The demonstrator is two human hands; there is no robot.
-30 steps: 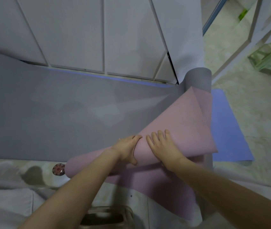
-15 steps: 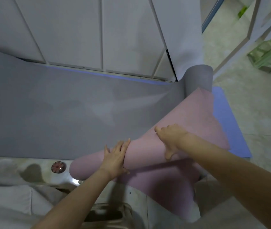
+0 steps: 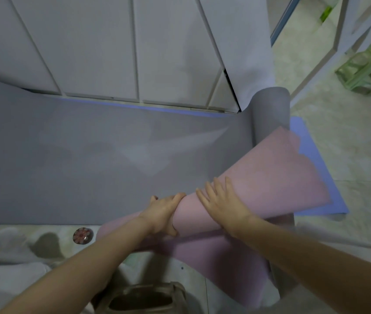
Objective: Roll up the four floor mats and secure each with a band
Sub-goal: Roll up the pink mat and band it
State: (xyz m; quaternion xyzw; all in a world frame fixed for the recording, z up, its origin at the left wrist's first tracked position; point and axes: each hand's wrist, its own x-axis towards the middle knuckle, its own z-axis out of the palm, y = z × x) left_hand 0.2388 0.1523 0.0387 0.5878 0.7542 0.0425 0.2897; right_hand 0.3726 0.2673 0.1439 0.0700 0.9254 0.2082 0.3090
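We find the left hand curled round the pink mat; right hand flat on it, fingers straight; grey mat spread left.

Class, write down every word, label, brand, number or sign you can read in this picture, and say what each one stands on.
None can be read.
The pink mat, grey mat, blue mat and cupboard doors are plain.
The small round disc beside the pink mat shows only a flower-like pattern, no letters.
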